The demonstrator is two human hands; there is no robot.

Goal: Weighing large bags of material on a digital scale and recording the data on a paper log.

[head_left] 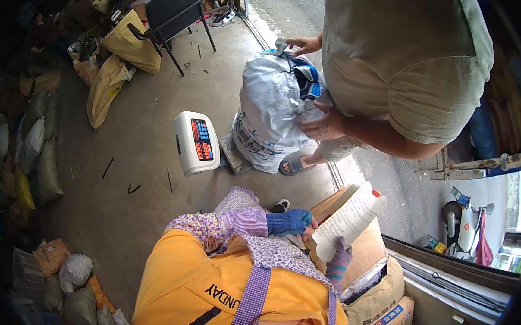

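My left hand (289, 222), in a blue fingerless glove below a floral sleeve, curls its fingers on the lower left corner of a white written paper pad (348, 220). My right hand (339, 261), in a purple striped glove, grips the pad's lower edge from beneath. The pad is tilted up to the right, backed by brown cardboard (368, 248), with a small red bit at its top corner. Ahead, another person in a pale shirt bends over a white sack (270, 109), with one hand (304, 44) at its tied top and the other hand (325, 125) on its side.
A white floor scale display (197, 141) with red and blue keys lies left of the sack. Yellow sacks (105, 88) and a black chair (174, 8) are far left. Filled bags (75, 270) lie near left. Paper sacks (381, 298) stand at my right, and a scooter (459, 221) is outside.
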